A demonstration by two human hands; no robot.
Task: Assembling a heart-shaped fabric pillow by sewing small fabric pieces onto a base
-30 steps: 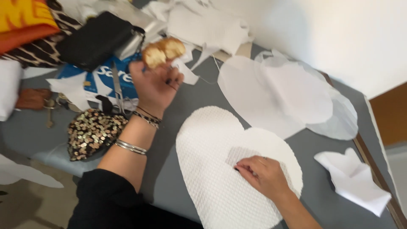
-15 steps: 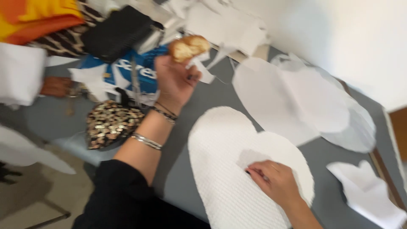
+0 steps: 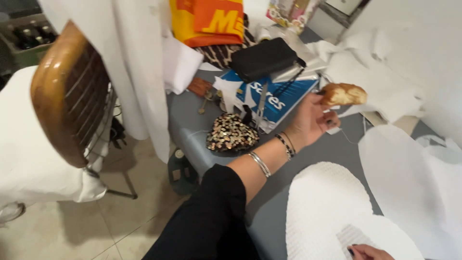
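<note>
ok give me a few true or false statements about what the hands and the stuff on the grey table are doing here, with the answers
1. The left hand holds a golden-brown piece of bread above the grey table. True.
2. The right hand grips the black rectangular pouch. False: it rests on the white heart-shaped waffle-textured fabric piece, while the pouch lies apart at the far side of the table.
3. A sequinned heart-shaped purse lies near the table's edge, beside the blue and white paper package. True.
4. The left wrist is bare. False: it wears a silver bangle and dark bead bracelets.
5. A wooden chair back stands left of the table. True.
</note>
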